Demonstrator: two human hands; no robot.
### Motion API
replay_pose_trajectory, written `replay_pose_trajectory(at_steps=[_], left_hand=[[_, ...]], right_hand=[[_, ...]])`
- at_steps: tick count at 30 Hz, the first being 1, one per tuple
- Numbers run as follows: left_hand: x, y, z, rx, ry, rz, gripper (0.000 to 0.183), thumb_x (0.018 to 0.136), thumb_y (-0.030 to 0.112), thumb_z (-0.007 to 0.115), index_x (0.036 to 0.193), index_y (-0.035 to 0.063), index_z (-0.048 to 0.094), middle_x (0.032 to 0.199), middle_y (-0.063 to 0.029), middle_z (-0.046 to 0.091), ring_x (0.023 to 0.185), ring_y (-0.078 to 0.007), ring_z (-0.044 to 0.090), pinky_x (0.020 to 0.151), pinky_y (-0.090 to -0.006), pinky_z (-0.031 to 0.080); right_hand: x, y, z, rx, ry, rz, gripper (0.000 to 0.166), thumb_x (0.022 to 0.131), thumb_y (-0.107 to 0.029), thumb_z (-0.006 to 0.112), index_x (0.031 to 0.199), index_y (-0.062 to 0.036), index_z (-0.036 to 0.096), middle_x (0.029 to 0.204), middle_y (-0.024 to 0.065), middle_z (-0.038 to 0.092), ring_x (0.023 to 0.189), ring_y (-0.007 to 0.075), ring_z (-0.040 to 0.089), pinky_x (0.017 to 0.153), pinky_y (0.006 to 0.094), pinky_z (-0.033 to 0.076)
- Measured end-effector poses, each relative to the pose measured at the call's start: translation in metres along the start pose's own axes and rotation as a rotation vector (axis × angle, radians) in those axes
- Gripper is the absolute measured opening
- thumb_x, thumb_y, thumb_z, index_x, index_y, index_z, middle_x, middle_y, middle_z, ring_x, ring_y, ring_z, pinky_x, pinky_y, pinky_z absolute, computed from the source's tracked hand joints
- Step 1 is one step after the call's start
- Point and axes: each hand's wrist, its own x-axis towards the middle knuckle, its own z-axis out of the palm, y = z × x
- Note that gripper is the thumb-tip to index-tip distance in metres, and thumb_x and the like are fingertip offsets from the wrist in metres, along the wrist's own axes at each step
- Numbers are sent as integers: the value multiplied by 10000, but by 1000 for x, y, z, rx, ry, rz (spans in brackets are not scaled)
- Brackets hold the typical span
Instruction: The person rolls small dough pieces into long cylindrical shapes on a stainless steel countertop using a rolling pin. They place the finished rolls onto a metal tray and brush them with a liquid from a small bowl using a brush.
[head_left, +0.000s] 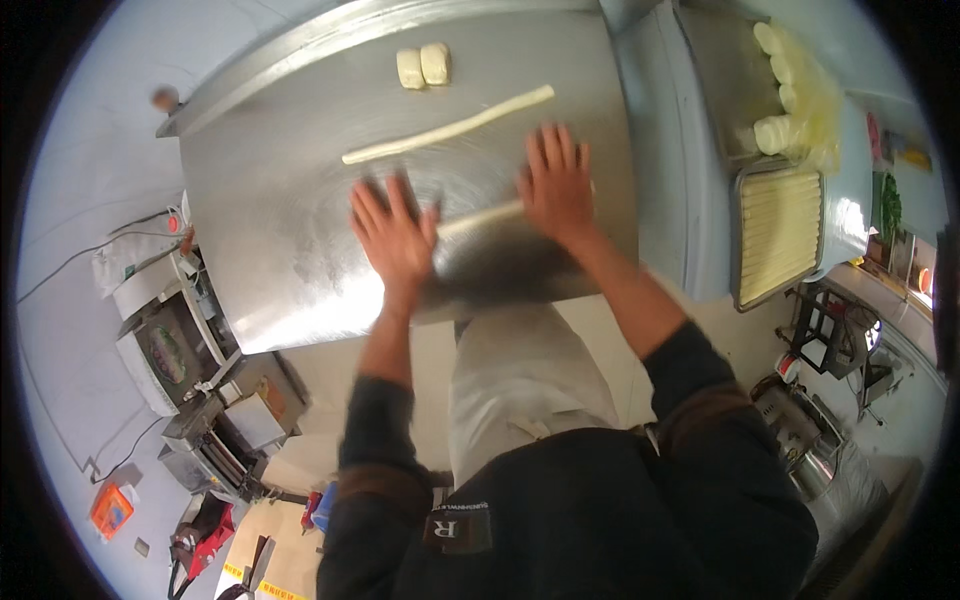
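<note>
Under my two palms lies a thin dough rope on the stainless steel worktop. My left hand presses flat near its left end, fingers spread. At its right end my right hand also lies flat, fingers pointing away from me. Both hands are slightly blurred, and they hide the rope's ends. A second dough rope rests slantwise just beyond my fingertips. Farther back, two short dough pieces sit side by side.
To the right, a metal tray holds several dough strips in a row. Behind it, pale dough pieces lie partly under yellow plastic film. A raised metal ledge bounds the worktop's back. Machines stand at lower right.
</note>
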Motion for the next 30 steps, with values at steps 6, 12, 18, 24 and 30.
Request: replay_pose_trajectory(at_steps=[6,12,18,24,30], left_hand=[[-34,2,-9,49,-191,136,757,1060,573,573,1703,216,395,1805,-258,159,1666,-484,147,1293,-729,125],[-114,82,5,-78,-273,229,700,1048,382,556,1672,95,419,1793,-158,291,1659,-396,255,1303,-676,181],[-64,56,2,-133,-285,209,819,1005,484,671,1673,96,401,1802,-158,254,1656,-426,217,1286,-718,174],[-73,38,-7,-123,-281,180,865,987,534,709,1690,139,396,1806,-193,219,1648,-479,202,1285,-727,170],[-74,-7,-16,9,-316,90,801,1012,551,667,1678,176,428,1780,-276,221,1651,-493,180,1301,-704,144]], right_hand=[[-44,-6,-2,61,-149,-125,696,1028,-378,645,1610,-42,465,1701,217,395,1588,417,340,1263,692,259],[-105,-59,-11,248,-290,-244,730,1023,-420,643,1615,-37,455,1714,186,395,1608,401,308,1273,700,221],[-47,-42,-15,153,-363,-225,705,1033,-451,625,1604,-70,468,1714,190,389,1596,408,321,1281,677,228],[-70,-10,-14,138,-283,-238,692,1006,-413,652,1601,-98,490,1682,191,417,1565,413,364,1267,677,267],[-62,8,-33,68,-249,-153,707,989,-372,680,1613,-106,479,1682,212,404,1553,455,361,1272,675,254]])
